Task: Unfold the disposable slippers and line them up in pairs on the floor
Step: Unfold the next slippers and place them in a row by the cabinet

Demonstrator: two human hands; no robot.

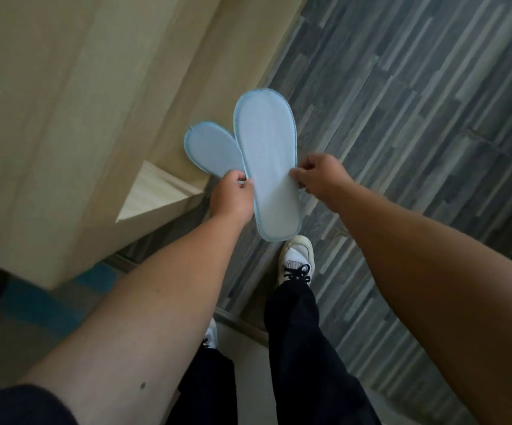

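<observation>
Views: one, head-worn, wide-angle.
Position: at the standing person's head, above both forearms.
Direction: steeply down and forward, toward the grey plank floor (401,118) and a white sneaker (296,260).
Distance: near; the left hand (231,199) and right hand (322,176) sit mid-frame.
Tilt: rolled, so the floor planks run diagonally.
Left side: beige cabinet (64,102), close.
Overlap: none, single view.

Held in the air over grey plank flooring (401,118), two flat pale blue slippers (267,167) fan apart, the left hand (232,199) pinching what seems to be both at their overlap, the right hand (322,176) gripping the larger one's edge beside beige furniture (64,118).
</observation>
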